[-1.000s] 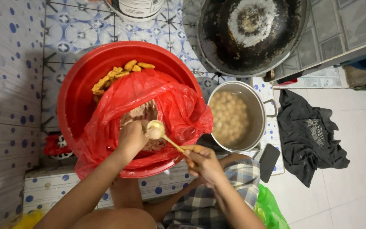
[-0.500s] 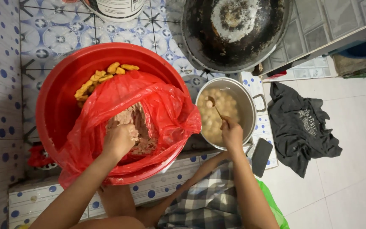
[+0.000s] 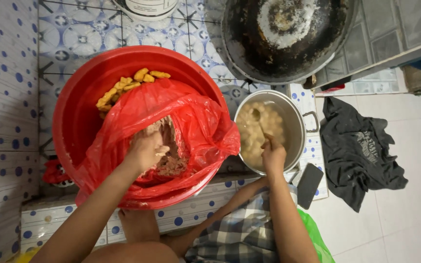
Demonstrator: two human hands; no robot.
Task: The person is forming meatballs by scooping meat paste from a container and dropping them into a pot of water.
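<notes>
Red basin (image 3: pixel 74 117): landmark, holding yellow fried pieces (image 3: pixel 125 85) at its far rim and a red plastic bag (image 3: pixel 191 126) of brown mince (image 3: pixel 169 151). Left hand (image 3: pixel 144 151): inside the bag, fingers curled into the mince. Steel pot (image 3: pixel 296 122): just right of basin, filled with pale balls (image 3: pixel 257 136). Right hand (image 3: pixel 274 156): over pot's near rim, closed on a spoon (image 3: pixel 258 119). Black wok (image 3: pixel 288 34): beyond pot. Dark cloth (image 3: pixel 361 151): farthest right, on floor.

We have one view only, from a camera on the head, looking almost straight down and fairly near. It takes in our forearms, the red basin (image 3: pixel 74 112) ahead of the fingers, and the black wok (image 3: pixel 288 39) beyond them.
</notes>
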